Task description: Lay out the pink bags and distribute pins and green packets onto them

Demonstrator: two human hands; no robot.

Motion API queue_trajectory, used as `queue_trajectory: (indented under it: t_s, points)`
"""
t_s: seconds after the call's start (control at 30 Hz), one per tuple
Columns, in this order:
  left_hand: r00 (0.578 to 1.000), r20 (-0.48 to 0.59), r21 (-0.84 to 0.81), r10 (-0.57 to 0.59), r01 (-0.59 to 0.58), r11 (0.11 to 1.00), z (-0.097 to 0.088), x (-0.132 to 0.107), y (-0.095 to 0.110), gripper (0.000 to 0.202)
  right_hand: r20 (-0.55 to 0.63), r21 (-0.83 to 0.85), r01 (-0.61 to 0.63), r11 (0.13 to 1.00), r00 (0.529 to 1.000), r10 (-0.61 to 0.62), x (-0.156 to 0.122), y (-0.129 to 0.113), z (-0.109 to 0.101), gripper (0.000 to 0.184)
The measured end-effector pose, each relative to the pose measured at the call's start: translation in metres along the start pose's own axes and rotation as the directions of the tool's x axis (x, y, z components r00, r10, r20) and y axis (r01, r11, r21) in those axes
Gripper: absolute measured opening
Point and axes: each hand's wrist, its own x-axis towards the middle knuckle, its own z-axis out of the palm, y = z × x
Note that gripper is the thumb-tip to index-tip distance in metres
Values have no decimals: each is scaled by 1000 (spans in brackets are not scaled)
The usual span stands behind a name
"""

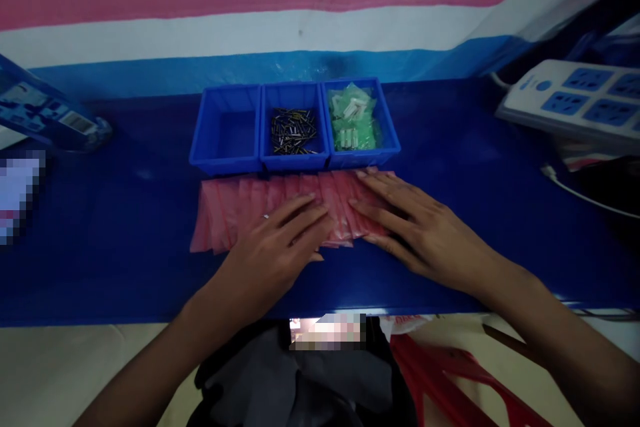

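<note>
A row of overlapping pink plastic bags (220,210) lies flat on the blue table, spread from left to right. My left hand (277,240) rests over the middle of the row with its fingers stretched out to the right. At the right end of the row, my right hand (415,223) lies with spread fingers on the bags. Just behind them stand three joined blue bins. Small dark metal pins or screws (294,132) fill the bottom of the middle bin (295,161). In the right bin (365,158) are green-tinted bags (354,120) with white pieces.
The left bin (227,123) shows a bare bottom. A blue package (50,110) lies at the far left. A white power strip (570,97) and a white cable (590,197) are at the right. Below the table's front edge is a red stool (450,373).
</note>
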Motion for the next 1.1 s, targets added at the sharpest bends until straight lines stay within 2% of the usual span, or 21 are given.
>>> queue_trajectory:
  t_s: [0.2,0.27,0.4,0.57,0.73,0.8,0.9,0.97,1.1]
  points:
    - [993,-70,119,-95,103,988,14,7,10,37,-20,-102,-5,995,1000,3,13,-9,7,64]
    - [990,-73,120,-117,125,985,15,8,10,37,-23,-147,-2,989,1000,-1,16,-13,7,63]
    - [983,-96,98,-157,166,981,8,2,6,38,-25,-160,-22,987,1000,19,19,-19,6,55]
    - [984,-89,-48,-157,154,987,3,-7,1,35,32,-116,-16,993,999,20,20,-28,8,62]
    - [983,-16,45,-183,183,982,-12,-19,3,49,-21,-122,-9,992,1000,7,34,-37,12,66]
    - [979,-18,66,-204,205,977,-17,-28,1,49,-45,-160,18,987,999,-25,42,-39,14,64]
    - [974,-77,72,-215,220,973,-16,-35,-3,50,-63,-221,67,973,995,-83,51,-40,15,50]
    - [971,-117,80,-209,219,972,-11,-35,-5,49,-56,-242,105,965,991,-122,54,-39,16,44]
    - [961,-147,84,-232,246,966,-3,-28,-5,41,-67,-228,116,967,989,-134,51,-40,16,44]
